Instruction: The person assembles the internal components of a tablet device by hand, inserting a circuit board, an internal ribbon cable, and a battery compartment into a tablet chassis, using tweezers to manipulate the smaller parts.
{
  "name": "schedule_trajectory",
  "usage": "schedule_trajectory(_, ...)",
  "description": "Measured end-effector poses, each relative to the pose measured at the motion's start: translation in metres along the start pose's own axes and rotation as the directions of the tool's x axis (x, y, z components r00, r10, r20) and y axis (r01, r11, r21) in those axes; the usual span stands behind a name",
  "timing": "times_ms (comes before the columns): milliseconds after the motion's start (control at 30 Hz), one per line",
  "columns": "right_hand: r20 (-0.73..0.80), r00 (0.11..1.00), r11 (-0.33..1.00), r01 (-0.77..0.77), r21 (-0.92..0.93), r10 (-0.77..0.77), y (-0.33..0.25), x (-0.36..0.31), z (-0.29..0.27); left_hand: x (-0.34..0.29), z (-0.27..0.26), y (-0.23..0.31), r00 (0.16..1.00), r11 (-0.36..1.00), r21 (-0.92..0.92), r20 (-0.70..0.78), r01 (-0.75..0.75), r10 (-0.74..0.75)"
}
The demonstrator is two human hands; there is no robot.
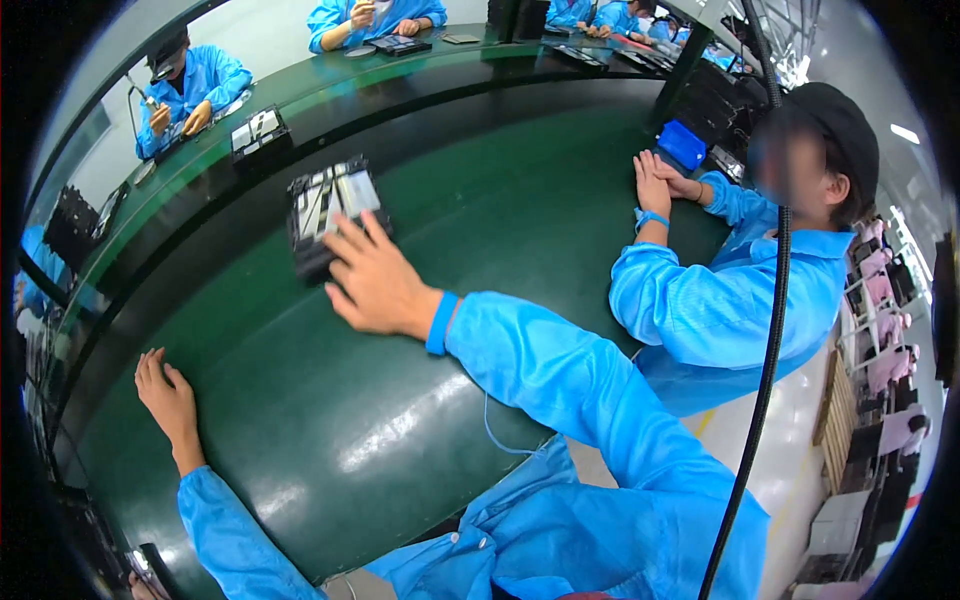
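My right hand (380, 280) reaches across the green work table with its fingers spread. Its fingertips lie over the near right part of a stack of black trays (312, 262), and I cannot tell how firmly they touch. Flat silver and white device parts (352, 192) lie in the top tray. On that wrist sits a blue wristband (442, 322) with a thin cord. Far to the left, my left hand (168, 400) rests near the table's edge, holding nothing, fingers stretched out.
A co-worker in a blue smock (720, 290) sits at the right, hands together on the table (540, 190). Near them are a blue bin (682, 146) and black trays. A black cable (775, 330) hangs at the right. Across the bench, other people handle small parts beside another tray (260, 135).
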State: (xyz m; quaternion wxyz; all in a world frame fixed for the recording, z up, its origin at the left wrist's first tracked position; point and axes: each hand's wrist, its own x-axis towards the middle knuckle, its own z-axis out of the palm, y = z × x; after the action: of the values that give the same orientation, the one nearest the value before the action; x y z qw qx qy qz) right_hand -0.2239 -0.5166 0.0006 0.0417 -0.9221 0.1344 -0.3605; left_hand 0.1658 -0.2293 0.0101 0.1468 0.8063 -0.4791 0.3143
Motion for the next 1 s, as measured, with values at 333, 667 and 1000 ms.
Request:
schedule_trajectory(333,0.065,0.902,0.84,0.367,0.4,-0.426,-0.134,-0.077,-0.079,0.0,-0.035,0.132,0.985,0.877,-0.478,0.168,0.055,0.03)
schedule_trajectory(667,-0.125,0.983,0.859,-0.05,0.51,0.131,-0.057,-0.054,-0.09,-0.021,-0.077,0.199,0.881,0.81,-0.583,0.349,-0.061,0.318)
schedule_trajectory(1000,0.18,0.907,0.773,-0.419,0.477,0.381,-0.018,-0.046,-0.052,-0.038,-0.114,0.233,0.818,0.775,-0.632,0.445,-0.002,0.365)
